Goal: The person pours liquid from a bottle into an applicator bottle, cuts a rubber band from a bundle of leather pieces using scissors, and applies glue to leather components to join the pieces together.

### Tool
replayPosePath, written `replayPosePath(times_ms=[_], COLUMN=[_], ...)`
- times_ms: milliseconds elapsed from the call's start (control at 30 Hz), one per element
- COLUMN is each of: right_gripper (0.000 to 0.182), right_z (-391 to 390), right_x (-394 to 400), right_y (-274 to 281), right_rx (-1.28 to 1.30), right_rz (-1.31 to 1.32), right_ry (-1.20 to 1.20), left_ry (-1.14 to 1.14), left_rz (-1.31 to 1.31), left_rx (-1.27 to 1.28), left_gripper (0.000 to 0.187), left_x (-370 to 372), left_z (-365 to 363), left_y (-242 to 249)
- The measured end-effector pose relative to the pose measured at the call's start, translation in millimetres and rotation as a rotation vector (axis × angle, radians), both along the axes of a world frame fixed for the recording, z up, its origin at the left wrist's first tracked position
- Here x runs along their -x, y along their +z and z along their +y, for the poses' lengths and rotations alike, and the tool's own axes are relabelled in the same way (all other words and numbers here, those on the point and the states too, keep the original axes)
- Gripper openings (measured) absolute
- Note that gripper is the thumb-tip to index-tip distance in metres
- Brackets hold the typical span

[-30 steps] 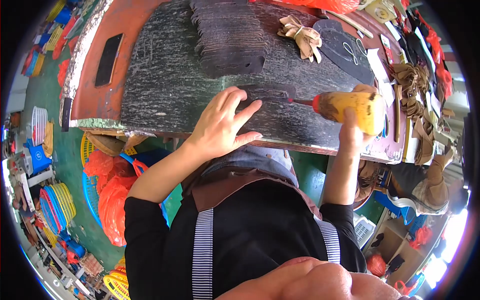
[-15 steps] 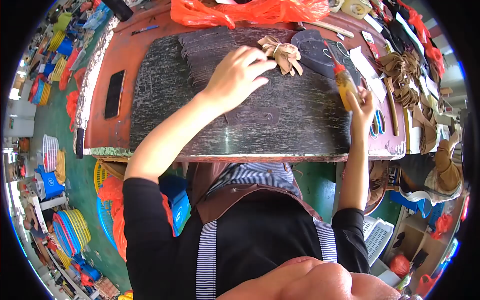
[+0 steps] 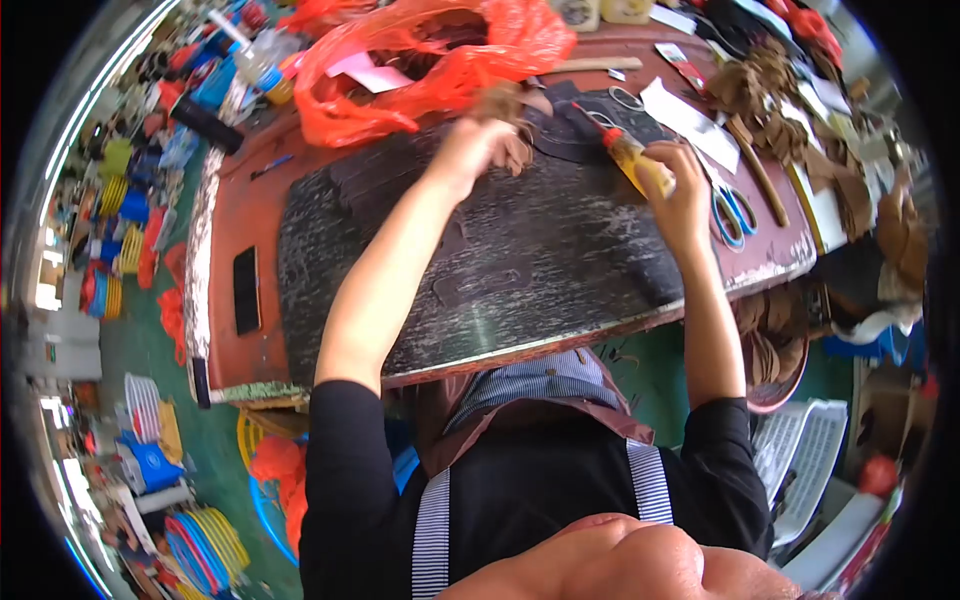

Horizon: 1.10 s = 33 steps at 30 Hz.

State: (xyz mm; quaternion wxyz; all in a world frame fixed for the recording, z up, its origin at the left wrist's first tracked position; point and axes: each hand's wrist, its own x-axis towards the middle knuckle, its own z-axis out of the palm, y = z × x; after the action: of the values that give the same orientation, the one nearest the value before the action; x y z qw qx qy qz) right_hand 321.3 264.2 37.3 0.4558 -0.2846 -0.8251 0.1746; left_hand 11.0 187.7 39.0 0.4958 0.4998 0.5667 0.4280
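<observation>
My left hand [image 3: 474, 150] is closed on a tied bundle of brown strips [image 3: 500, 102], held over the upper part of the dark worn board [image 3: 500, 260]. My right hand [image 3: 680, 190] grips a yellow bottle [image 3: 640, 168] with a red nozzle pointing up and left. Dark layered pieces [image 3: 375, 180] lie on the board to the left of my left hand. A rounded dark piece [image 3: 570, 130] rests between the two hands.
An open red plastic bag [image 3: 350, 118] lies beyond my left hand. Blue-handled scissors [image 3: 733, 215] and a wooden stick [image 3: 760, 175] are right of my right hand. A phone [image 3: 246, 290] is at the left, and brown scraps [image 3: 750, 90] are at the back right.
My left hand has closed on the brown bundle and lifted it toward the red bag. The view has turned and shifted, showing more of the bag. My right hand still holds the bottle.
</observation>
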Motion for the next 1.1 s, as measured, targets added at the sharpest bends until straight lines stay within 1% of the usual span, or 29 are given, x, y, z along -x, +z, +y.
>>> replayPosePath(times_ms=[67, 100, 133, 167, 200, 233, 267, 300, 333, 433, 467, 533, 567, 600, 633, 667, 700, 733, 767, 800, 833, 867, 933, 1100], right_gripper=[0.021, 0.019, 0.021, 0.026, 0.034, 0.04, 0.042, 0.043, 0.044, 0.045, 0.044, 0.043, 0.042, 0.039, 0.036, 0.036, 0.037, 0.045, 0.063, 0.083, 0.091, 0.095, 0.095, 0.089], right_z=[7.6, 10.1, 22.8, 34.1, 50.8, 57.2, 68.5, 74.4, 80.7, 104.3, 106.0, 90.1, 78.7, 61.8, 54.3, 13.2, -34.6, -64.3, -84.6, -101.4, -116.1, -127.6, -136.1, -134.8], right_x=[-29.6, -46.1, -68.2, -89.3, -112.9, -127.5, -141.3, -153.6, -164.4, -181.0, -184.3, -180.7, -177.5, -173.9, -170.7, -140.8, -109.9, -92.4, -80.5, -67.7, -53.5, -42.3, -27.3, -21.9], right_y=[0.7, 3.7, -5.6, -16.7, -35.6, -45.5, -56.0, -57.8, -57.9, -66.2, -70.8, -57.4, -49.4, -46.1, -51.3, -29.9, 0.1, 3.1, 1.6, 10.9, 10.2, 12.1, 7.0, -1.9], right_rx=[0.056, 0.021, -0.006, -0.055, -0.009, 0.054, 0.08, 0.063, 0.042, 0.195, 0.212, 0.243, 0.333, 0.283, 0.451, 0.56, 0.735, 0.846, 0.852, 0.957, 1.058, 1.192, 1.247, 1.317], right_rz=[-0.073, -0.141, -0.306, -0.427, -0.572, -0.676, -0.75, -0.711, -0.672, -0.63, -0.615, -0.585, -0.548, -0.417, -0.22, 0.036, 0.209, 0.275, 0.213, 0.203, 0.213, 0.205, 0.214, 0.223], right_ry=[-0.187, -0.276, -0.405, -0.474, -0.524, -0.548, -0.542, -0.473, -0.405, -0.337, -0.405, -0.536, -0.582, -0.485, -0.281, -0.118, 0.035, 0.189, 0.34, 0.657, 0.799, 0.901, 0.983, 1.041], left_ry=[0.331, 0.282, 0.239, 0.173, 0.15, 0.18, 0.207, 0.207, 0.2, 0.181, 0.181, 0.187, 0.189, 0.186, 0.183, 0.18, 0.188, 0.171, 0.148, 0.125, 0.1, 0.132, 0.205, 0.136], left_rz=[-0.795, -0.947, -1.097, -1.197, -1.11, -1.038, -0.969, -0.929, -0.922, -0.907, -0.914, -0.929, -0.937, -0.946, -0.956, -0.967, -0.94, -0.921, -0.901, -0.883, -0.861, -0.826, -0.754, -0.689], left_rx=[-0.076, -0.068, -0.065, -0.084, -0.098, -0.113, -0.126, -0.121, -0.128, -0.148, -0.149, -0.156, -0.173, -0.158, -0.139, -0.112, -0.107, -0.106, -0.108, -0.113, -0.125, -0.127, -0.141, -0.227], left_gripper=[0.038, 0.042, 0.045, 0.046, 0.049, 0.049, 0.05, 0.036, 0.036, 0.036, 0.039, 0.045, 0.045, 0.045, 0.045, 0.046, 0.046, 0.046, 0.045, 0.045, 0.045, 0.046, 0.048, 0.049], left_x=[-26.2, -30.9, -32.9, -38.9, -41.6, -49.8, -60.3, -69.6, -74.3, -80.6, -80.0, -78.3, -79.5, -77.5, -75.6, -75.1, -76.9, -80.4, -84.0, -87.3, -89.3, -93.4, -99.5, -97.5], left_z=[-32.1, -46.0, -59.2, -68.9, -72.6, -77.4, -81.9, -83.7, -83.3, -84.3, -86.0, -91.1, -92.0, -93.0, -93.7, -94.3, -91.4, -90.3, -88.0, -85.8, -85.0, -85.5, -87.9, -95.6], left_y=[21.9, 25.2, 28.2, 30.1, 25.5, 27.8, 32.9, 41.2, 44.2, 50.8, 52.3, 53.5, 53.7, 53.2, 51.5, 49.5, 47.3, 46.3, 46.6, 46.6, 44.0, 43.7, 44.6, 48.8])
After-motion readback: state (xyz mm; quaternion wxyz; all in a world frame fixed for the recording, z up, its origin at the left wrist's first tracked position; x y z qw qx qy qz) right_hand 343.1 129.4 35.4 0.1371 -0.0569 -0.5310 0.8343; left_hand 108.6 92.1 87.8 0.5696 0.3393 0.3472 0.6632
